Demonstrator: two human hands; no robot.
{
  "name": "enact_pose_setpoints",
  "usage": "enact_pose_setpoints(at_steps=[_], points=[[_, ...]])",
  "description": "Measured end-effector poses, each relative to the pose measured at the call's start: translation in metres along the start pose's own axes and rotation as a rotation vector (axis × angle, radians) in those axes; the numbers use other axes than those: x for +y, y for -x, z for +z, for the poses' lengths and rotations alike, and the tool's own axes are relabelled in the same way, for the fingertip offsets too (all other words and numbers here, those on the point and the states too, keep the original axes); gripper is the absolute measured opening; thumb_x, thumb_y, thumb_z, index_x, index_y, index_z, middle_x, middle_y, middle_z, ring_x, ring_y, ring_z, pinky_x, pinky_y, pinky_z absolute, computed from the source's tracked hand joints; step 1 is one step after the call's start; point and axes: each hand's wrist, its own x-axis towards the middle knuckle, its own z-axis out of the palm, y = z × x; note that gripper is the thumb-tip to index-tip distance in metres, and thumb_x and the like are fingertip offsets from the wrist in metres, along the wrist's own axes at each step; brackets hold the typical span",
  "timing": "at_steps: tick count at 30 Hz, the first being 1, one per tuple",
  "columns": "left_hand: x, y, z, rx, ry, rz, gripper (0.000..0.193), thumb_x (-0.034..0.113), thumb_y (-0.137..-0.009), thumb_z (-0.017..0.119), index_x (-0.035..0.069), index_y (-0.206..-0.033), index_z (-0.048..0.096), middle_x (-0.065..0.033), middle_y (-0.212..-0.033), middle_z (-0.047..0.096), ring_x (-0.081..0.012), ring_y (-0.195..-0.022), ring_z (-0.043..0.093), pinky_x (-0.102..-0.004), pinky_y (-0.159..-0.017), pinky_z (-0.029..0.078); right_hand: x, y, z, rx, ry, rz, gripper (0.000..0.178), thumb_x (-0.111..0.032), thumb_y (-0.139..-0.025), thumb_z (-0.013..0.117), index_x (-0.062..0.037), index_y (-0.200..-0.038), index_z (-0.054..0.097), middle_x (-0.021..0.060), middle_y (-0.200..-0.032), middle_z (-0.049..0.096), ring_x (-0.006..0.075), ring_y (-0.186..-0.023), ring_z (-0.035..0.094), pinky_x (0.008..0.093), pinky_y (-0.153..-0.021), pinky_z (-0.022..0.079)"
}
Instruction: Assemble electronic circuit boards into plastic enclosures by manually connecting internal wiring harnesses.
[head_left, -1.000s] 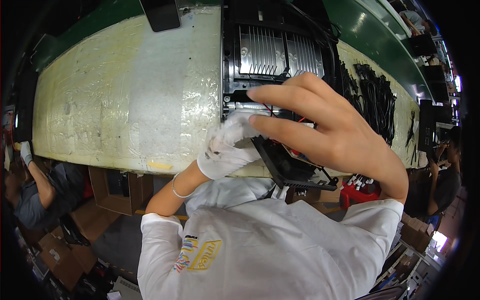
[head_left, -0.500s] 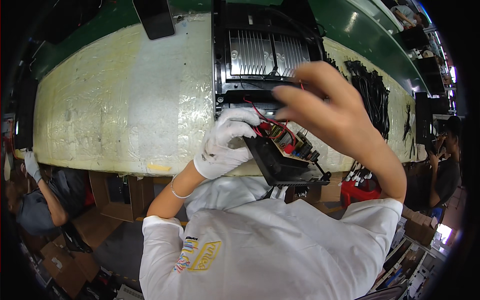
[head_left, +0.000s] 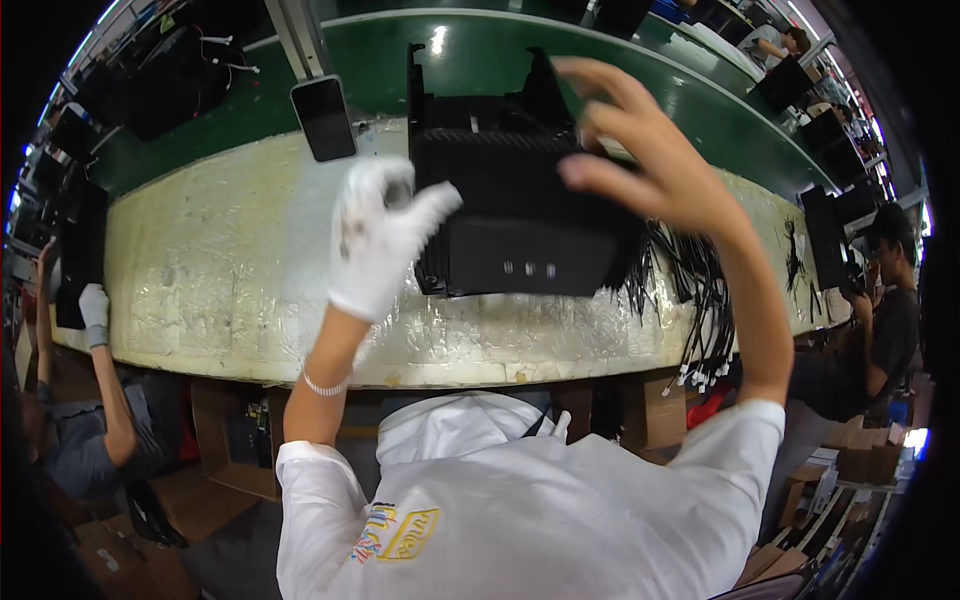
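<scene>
The black case (head_left: 530, 250) no longer shows metal fins, seeming now covered; left hand (head_left: 375, 240) and right hand (head_left: 655, 165), fingers apart, are at its sides.

Gloved fingers (head_left: 432, 206) — near black casing (head_left: 520, 250)

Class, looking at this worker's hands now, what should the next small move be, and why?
Probably bring the gloved left hand against the left side of the black casing to steady it. That hand is open, thumb pointing over the casing's edge, while the bare right hand is open at the opposite side. Blur hides whether either touches.
</scene>
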Motion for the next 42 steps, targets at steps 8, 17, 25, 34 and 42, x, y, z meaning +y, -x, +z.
enact_pose_setpoints(at_steps=[8,17,25,34,42], points=[[0.022,-0.011,-0.001,-0.414,-0.166,-0.04,0.094,0.043,-0.061,0.086,0.002,-0.137,0.047,-0.0264,-0.144,0.039,-0.0426,-0.139,0.029,-0.0416,-0.114,0.031,0.104,-0.031,0.075,0.296,0.273,0.184,0.025,-0.019,-0.093,0.058,0.0022,-0.106,0.057,0.0355,-0.146,0.029,0.0498,-0.129,0.038,0.0471,-0.109,0.033],[0.007,-0.041,0.023,-0.402,-0.138,-0.132,0.085,0.04,-0.063,0.085,0.012,-0.137,0.053,-0.0304,-0.145,0.037,-0.0411,-0.134,0.04,-0.0373,-0.113,0.035,0.07,0.093,0.057,-0.508,-0.191,0.336,0.063,-0.045,-0.086,0.07,0.0112,-0.098,0.045,0.0197,-0.067,0.056,0.0278,-0.058,0.054,0.0365,-0.051,0.043],[-0.046,-0.209,0.158,-0.123,-0.024,-0.036,0.062,0.049,-0.073,0.074,0.017,-0.125,0.063,-0.0243,-0.131,0.055,-0.0364,-0.116,0.057,-0.0356,-0.1,0.045,0.206,0.041,0.071,0.117,-0.045,0.697,0.038,-0.019,-0.088,0.062,0.0103,-0.111,0.054,0.0291,-0.09,0.062,0.0475,-0.088,0.06,0.0498,-0.074,0.047],[-0.011,-0.208,0.124,-0.061,0.115,-0.001,0.079,0.042,-0.083,0.067,-0.005,-0.139,0.039,-0.0285,-0.142,0.04,-0.0396,-0.132,0.04,-0.0404,-0.112,0.033,0.136,-0.023,0.091,-0.165,0.353,0.698,0.032,-0.03,-0.084,0.07,0.0016,-0.086,0.067,0.0236,-0.092,0.067,0.0422,-0.083,0.065,0.0497,-0.072,0.053],[0.053,-0.088,-0.099,0.32,-0.3,0.292,0.082,0.054,-0.089,0.058,-0.01,-0.136,0.041,-0.0283,-0.14,0.044,-0.0381,-0.135,0.038,-0.0397,-0.113,0.031,-0.007,-0.145,0.293,-0.285,-0.542,-0.257,0.07,-0.026,-0.084,0.068,0.0012,-0.141,0.038,0.0252,-0.147,0.038,0.0389,-0.134,0.041,0.0393,-0.111,0.035]])
